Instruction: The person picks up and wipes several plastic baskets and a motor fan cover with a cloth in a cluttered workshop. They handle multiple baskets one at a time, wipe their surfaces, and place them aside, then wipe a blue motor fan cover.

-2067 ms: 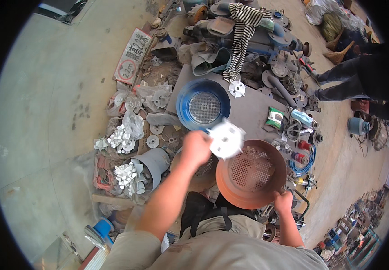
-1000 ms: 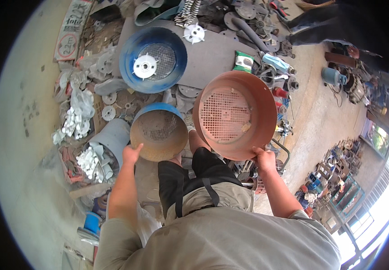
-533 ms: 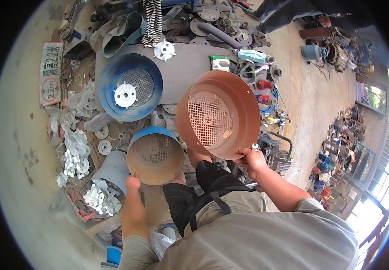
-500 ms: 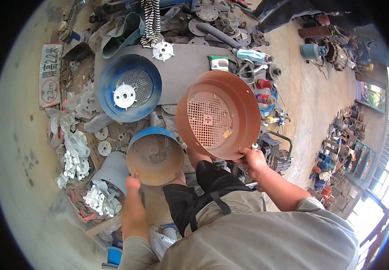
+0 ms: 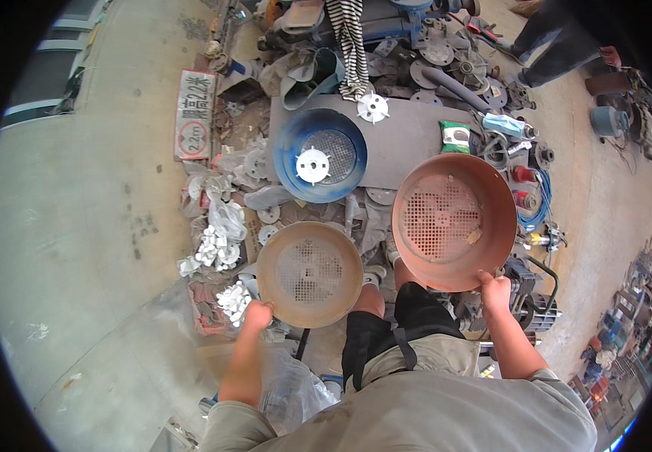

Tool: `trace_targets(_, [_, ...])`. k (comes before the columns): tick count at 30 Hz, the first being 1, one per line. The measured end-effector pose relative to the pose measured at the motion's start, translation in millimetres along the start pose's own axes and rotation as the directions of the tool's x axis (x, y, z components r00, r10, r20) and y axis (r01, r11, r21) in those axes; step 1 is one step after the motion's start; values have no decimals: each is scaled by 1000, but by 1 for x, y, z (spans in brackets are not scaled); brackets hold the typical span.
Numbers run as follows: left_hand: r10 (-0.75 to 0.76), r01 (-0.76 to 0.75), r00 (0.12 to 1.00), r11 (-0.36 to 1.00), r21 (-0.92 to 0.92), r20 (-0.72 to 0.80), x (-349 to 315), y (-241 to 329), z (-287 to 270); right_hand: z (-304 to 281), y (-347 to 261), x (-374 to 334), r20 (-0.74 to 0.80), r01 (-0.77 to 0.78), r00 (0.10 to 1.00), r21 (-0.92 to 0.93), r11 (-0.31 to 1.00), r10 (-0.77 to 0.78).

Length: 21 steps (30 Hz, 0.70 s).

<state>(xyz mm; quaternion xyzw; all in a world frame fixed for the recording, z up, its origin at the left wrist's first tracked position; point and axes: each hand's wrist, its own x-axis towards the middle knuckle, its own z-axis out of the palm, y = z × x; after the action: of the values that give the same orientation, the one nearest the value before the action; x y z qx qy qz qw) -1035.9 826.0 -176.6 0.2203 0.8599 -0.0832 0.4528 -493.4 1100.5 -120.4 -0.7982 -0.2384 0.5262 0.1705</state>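
Note:
Pinched at the lower left rim, a round rusty-brown fan cover [image 5: 309,273] with a perforated bottom hangs from my left hand [image 5: 258,313]. My right hand [image 5: 495,292] is closed on the lower rim of a larger red-brown fan cover [image 5: 498,226]. Both covers have their hollow sides toward me, and a small pale scrap [image 5: 474,237] lies inside the red-brown one. Beyond them a blue fan cover [image 5: 286,154] rests on a grey board [image 5: 409,151], with a white fan impeller [image 5: 312,165] inside it. A second white impeller [image 5: 373,108] lies at the board's far edge.
White plastic pieces [image 5: 234,303] and clear bags [image 5: 226,218] crowd the left. Metal flanges [image 5: 437,51] and a striped cloth [image 5: 347,45] lie at the back. On the right are a green-and-white packet [image 5: 456,137] and blue cable [image 5: 543,200]. Another person's legs [image 5: 560,45] stand far right.
The view has swung left, so the scene sits further right. My left hand has tilted the brown cover until its blue outside no longer shows. My right hand still holds the red-brown cover.

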Motion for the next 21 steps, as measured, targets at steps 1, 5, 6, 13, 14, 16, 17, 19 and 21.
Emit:
trace_targets(1, [-2, 2, 1000, 997, -73, -9, -11, -6, -9, 0, 3, 4, 19, 10, 1000, 31, 999, -11])
trace_targets(5, [-50, 21, 994, 960, -280, -96, -29, -22, -11, 26, 12, 27, -9, 61, 998, -96, 994, -62])
trace_targets(6, [-70, 21, 990, 933, -359, -124, -29, -23, -3, 38, 12, 36, -22, 50, 998, -90, 995, -53])
trace_targets(13, [-429, 298, 903, 628, -719, 0, -24, -16, 46, 109, -38, 111, -184, 263, 912, -420, 869, -366])
trace_targets(14, [-444, 303, 894, 496, -813, 62, -25, -16, 48, 116, -50, 120, -208, 258, 903, -438, 861, -376])
trace_targets(16, [-473, 341, 865, 308, -888, 168, -30, -16, 48, 133, -73, 139, -213, 294, 849, -572, 766, -485])
trace_targets(17, [-459, 348, 872, 345, -872, 167, -34, -16, 47, 141, -83, 150, -204, 277, 881, -511, 813, -428])
trace_targets(19, [-485, 434, 833, 278, -857, 265, -42, -16, 46, 162, -96, 176, -226, 203, 910, -489, 848, -348])
trace_targets(21, [-481, 514, 801, 246, -822, 357, -51, -15, 45, 181, -98, 207, -253, 126, 937, -403, 907, -242])
